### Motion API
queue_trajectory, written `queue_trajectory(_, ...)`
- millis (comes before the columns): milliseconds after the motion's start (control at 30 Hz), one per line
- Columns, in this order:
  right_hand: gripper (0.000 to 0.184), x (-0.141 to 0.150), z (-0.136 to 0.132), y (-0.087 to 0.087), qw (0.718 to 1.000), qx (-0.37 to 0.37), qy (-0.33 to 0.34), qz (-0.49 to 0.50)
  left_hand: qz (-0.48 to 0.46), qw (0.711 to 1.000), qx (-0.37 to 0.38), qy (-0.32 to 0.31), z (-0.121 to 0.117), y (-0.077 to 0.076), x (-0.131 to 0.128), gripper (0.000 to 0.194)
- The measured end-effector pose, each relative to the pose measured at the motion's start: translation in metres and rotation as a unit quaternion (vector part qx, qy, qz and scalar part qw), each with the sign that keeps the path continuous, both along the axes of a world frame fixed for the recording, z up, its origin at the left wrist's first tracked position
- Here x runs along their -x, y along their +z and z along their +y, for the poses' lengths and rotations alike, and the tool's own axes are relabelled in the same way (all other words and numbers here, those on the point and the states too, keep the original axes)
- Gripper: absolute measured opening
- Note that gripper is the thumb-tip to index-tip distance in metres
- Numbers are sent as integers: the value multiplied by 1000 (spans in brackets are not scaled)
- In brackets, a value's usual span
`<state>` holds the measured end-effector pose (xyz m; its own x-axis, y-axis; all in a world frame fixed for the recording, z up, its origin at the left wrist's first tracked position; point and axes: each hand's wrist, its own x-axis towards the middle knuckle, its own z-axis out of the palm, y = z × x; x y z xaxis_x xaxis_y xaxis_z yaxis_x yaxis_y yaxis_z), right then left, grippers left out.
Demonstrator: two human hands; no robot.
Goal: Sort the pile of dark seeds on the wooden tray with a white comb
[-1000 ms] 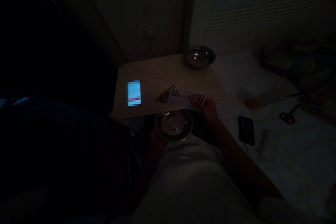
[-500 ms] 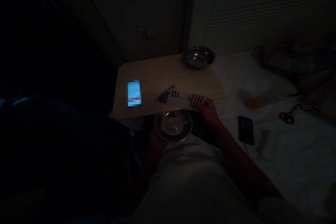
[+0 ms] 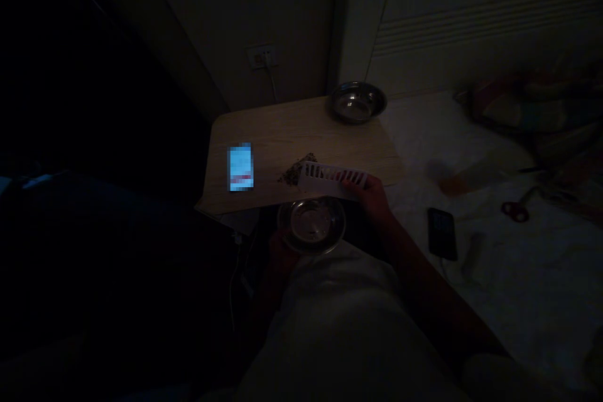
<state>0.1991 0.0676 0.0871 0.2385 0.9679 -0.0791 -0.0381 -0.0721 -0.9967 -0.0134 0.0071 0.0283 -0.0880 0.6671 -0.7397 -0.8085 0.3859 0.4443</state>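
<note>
The room is very dark. My right hand (image 3: 373, 196) grips one end of a flat white slotted piece (image 3: 332, 177) whose far edge lies on the wooden tabletop (image 3: 292, 132), right beside a small pile of dark crumbs (image 3: 296, 169). My left hand (image 3: 282, 248) holds a small metal bowl (image 3: 311, 224) from below, just under the table's near edge and beneath the white piece. The bowl's contents are too dim to make out.
A lit phone (image 3: 240, 167) lies on the table's left part and a second metal bowl (image 3: 357, 101) stands at its far right corner. On the white bedding to the right are a dark phone (image 3: 442, 233), red-handled scissors (image 3: 514, 208) and bunched cloth. A wall socket (image 3: 262, 56) holds a cable.
The white slotted piece has shifted slightly toward the near edge of the table, against the crumb pile. The bowl and my left hand have stayed in place.
</note>
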Motion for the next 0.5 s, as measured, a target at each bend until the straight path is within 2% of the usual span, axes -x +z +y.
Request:
queue_trajectory(100,28,0,0,-1,1000,3,4,-6,-16,999,45,-10,3,1,0,6)
queue_trajectory(300,28,-1,0,-1,1000,10,13,-1,-21,999,18,-25,4,-3,0,6)
queue_trajectory(500,31,0,0,1,1000,12,18,8,-11,999,29,-21,2,-5,1,4)
